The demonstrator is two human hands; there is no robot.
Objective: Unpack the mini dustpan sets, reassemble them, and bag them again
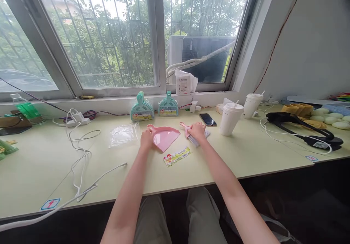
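A small pink dustpan (166,136) lies on the table with its handle pointing to the back left. My left hand (147,138) is closed on its left edge. To the right, my right hand (197,130) is wrapped over a small pink brush (187,131), whose pale bristles point toward the front right. Dustpan and brush are apart. Just in front of them lies a printed card (177,156) in yellow-green and white with red pictures. A clear plastic bag (123,134) is left of my left hand.
Teal dustpan sets (142,107) stand against the window wall, another teal group (168,105) beside them. A phone (207,119) and white cups (231,119) are right of my right hand. White cables (79,142) trail across the left, and a black headset-like strap (303,131) lies far right.
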